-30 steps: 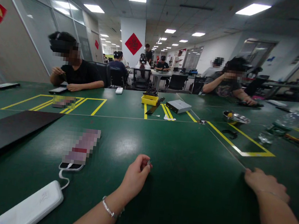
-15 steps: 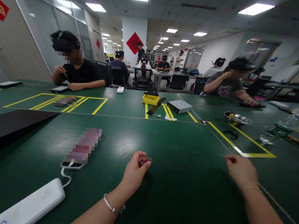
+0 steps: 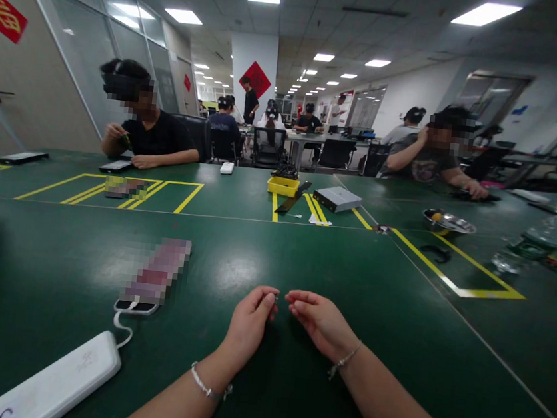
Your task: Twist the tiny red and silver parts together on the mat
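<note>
My left hand [image 3: 252,320] is closed in a pinch low over the green table [image 3: 234,244]. A small silvery piece [image 3: 276,297] shows at its fingertips, mostly hidden by the thumb and fingers. Facing it from the right is my right hand [image 3: 323,323], its fingers stretched loosely toward the piece with a narrow gap between the two hands. I see nothing held in the right hand. Left of my hands lies a blurred-out phone [image 3: 158,272] with a white cable joining it to a white power bank [image 3: 55,381].
Farther back are a yellow bin [image 3: 282,186] with black cables, a grey box [image 3: 337,199] and a metal bowl [image 3: 448,221]. A plastic bottle [image 3: 539,242] lies at the right. Two people sit across the table, and yellow tape marks its surface.
My right hand has moved left and come close to my left hand. The left hand keeps its pinch in nearly the same place. The dark panel at the left has gone from view.
</note>
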